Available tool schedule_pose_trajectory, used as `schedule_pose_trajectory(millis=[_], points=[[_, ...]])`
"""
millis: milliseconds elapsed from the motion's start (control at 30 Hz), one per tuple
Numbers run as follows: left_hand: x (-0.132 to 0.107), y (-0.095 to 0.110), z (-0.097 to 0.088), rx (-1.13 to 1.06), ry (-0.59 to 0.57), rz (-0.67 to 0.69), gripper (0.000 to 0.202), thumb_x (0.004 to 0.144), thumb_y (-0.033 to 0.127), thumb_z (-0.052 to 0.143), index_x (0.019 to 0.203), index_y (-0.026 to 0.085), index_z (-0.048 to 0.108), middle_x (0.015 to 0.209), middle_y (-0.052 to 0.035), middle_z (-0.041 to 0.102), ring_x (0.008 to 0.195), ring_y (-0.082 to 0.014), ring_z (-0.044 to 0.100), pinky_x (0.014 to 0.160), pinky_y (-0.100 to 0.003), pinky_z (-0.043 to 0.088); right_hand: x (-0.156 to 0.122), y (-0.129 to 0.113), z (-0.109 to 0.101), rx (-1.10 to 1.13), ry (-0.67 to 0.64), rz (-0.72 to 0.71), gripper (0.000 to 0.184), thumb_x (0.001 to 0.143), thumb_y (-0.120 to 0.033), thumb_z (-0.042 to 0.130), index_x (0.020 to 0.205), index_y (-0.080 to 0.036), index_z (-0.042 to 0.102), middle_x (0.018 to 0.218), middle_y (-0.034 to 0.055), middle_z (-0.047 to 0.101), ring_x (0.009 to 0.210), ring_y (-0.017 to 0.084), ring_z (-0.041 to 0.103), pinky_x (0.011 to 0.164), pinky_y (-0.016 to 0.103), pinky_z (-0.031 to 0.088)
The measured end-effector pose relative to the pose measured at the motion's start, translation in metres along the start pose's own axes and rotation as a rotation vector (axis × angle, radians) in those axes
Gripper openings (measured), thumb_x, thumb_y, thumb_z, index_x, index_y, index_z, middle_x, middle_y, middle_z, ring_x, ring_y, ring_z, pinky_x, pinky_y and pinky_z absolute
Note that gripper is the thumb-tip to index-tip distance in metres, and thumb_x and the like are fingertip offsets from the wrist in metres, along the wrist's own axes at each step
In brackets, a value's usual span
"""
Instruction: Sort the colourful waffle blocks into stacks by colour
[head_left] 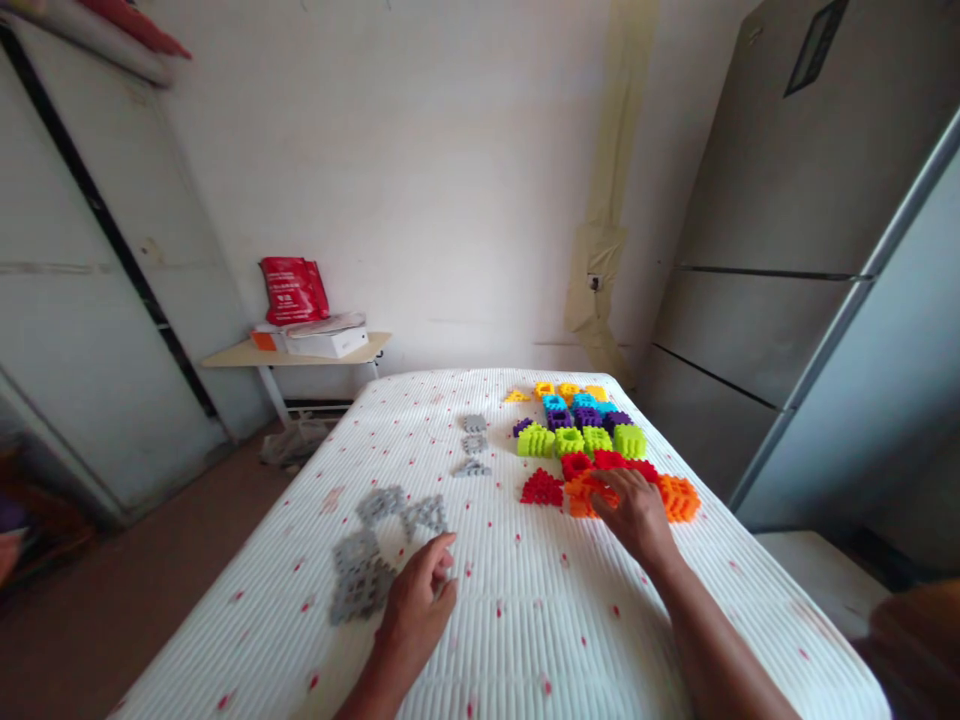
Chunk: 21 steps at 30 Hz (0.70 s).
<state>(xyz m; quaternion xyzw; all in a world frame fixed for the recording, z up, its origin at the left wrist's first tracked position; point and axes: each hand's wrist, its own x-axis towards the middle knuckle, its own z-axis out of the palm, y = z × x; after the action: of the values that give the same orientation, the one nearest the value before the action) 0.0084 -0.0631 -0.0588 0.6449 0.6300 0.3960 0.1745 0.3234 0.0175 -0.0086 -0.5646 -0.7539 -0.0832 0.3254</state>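
Note:
My right hand (636,512) is over the row of orange building blocks, its thumb and fingers closed around an orange block (580,495) that it partly covers. Beside that hand stands another orange block (679,498). Red blocks (576,465) lie just behind, with a flat red piece (542,488) to their left. My left hand (421,592) hovers at the near middle, thumb and index finger apart, with nothing visible in it. Close to its left are loose grey pieces: a large one (361,578), a squarish one (381,504) and a triangular one (425,515).
Farther back are rows of lime green (568,441), purple (559,418), blue (583,400) and yellow blocks (568,390). Several small grey pieces (474,443) form a column on the patterned bed cover (510,640). A fridge (757,250) stands right; a side table (232,354) is at the back left.

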Motion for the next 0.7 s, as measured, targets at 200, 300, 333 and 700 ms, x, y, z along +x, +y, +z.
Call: schedule_pose_trajectory(millis=[200, 300, 333, 700], points=[[-0.001, 0.003, 0.000, 0.004, 0.034, 0.018, 0.045, 0.064, 0.008, 0.048, 0.107, 0.017, 0.059, 0.080, -0.0016, 0.065, 0.068, -0.0132, 0.061, 0.069, -0.027, 0.051, -0.001, 0.003, 0.002, -0.033, 0.093, -0.068, 0.025, 0.081, -0.032, 0.054, 0.098, -0.018, 0.065, 0.096, 0.0086, 0.066, 0.090, 0.025, 0.058, 0.076, 0.036, 0.042], [-0.002, 0.006, -0.002, -0.001, 0.090, 0.099, 0.036, 0.067, 0.009, 0.048, 0.098, 0.019, 0.062, 0.076, -0.0010, 0.066, 0.066, -0.0130, 0.061, 0.065, -0.025, 0.051, -0.001, -0.003, -0.004, -0.034, 0.226, -0.133, 0.026, 0.083, -0.036, 0.055, 0.099, -0.018, 0.064, 0.097, 0.0092, 0.065, 0.091, 0.025, 0.057, 0.077, 0.037, 0.041], [-0.003, 0.007, -0.004, 0.001, 0.128, 0.150, 0.030, 0.069, 0.010, 0.047, 0.093, 0.019, 0.063, 0.076, -0.0012, 0.066, 0.066, -0.0132, 0.062, 0.064, -0.024, 0.051, -0.001, -0.006, -0.007, -0.022, 0.275, -0.168, 0.024, 0.083, -0.034, 0.055, 0.098, -0.018, 0.063, 0.097, 0.0090, 0.065, 0.090, 0.024, 0.058, 0.078, 0.037, 0.041], [-0.020, -0.041, -0.062, 0.536, 0.396, 0.153, 0.044, 0.073, 0.038, 0.054, 0.113, 0.020, 0.057, 0.120, -0.0130, 0.057, 0.112, -0.0301, 0.050, 0.095, -0.046, 0.039, -0.023, -0.060, -0.001, 0.254, 0.130, -0.587, 0.014, 0.087, -0.014, 0.047, 0.096, -0.017, 0.057, 0.087, 0.0077, 0.063, 0.077, 0.015, 0.058, 0.070, 0.029, 0.046]])
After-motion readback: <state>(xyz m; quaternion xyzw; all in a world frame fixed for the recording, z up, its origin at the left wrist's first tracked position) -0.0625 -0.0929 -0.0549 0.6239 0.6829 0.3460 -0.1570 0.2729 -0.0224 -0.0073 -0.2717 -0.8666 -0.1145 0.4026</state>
